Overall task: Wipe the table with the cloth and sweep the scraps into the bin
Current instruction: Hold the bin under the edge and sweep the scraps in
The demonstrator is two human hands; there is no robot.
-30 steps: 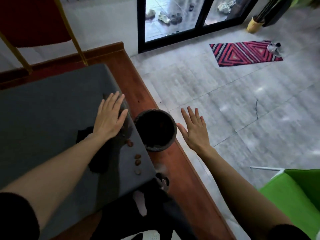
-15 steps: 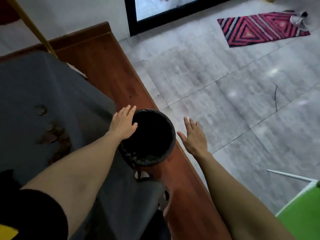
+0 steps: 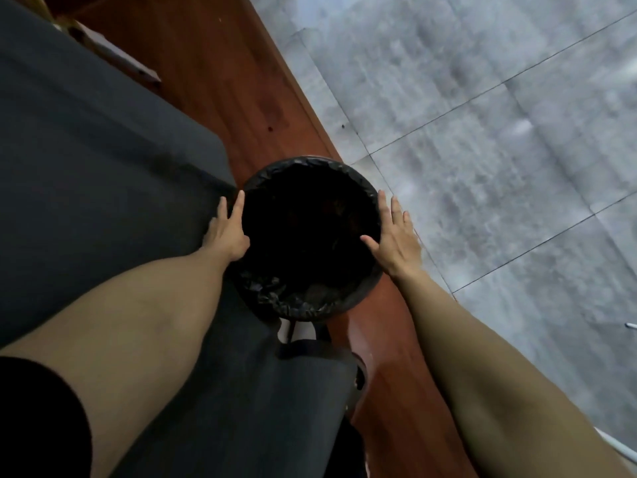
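Domestic interior, likely a living or dining room. Evidence: grey marbled floor tiles (image 3: 482, 167) beyond the right-hand fingers (image 3: 396, 215); a red-brown wooden platform (image 3: 224, 63) past the fingers; a grey-covered bench (image 3: 86, 150) left of them; a liner-fitted bin (image 3: 310, 305) between both hands.

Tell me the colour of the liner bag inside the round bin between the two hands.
Black: the crinkled plastic liner folds over the rim, seen in the head view.

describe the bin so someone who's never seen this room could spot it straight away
Find the strip of red-brown wooden floor between the grey-covered table and the grey tiles. The bin stands there at the table's corner, between the left hand and right hand. It alone is round, lined with crinkled black plastic.
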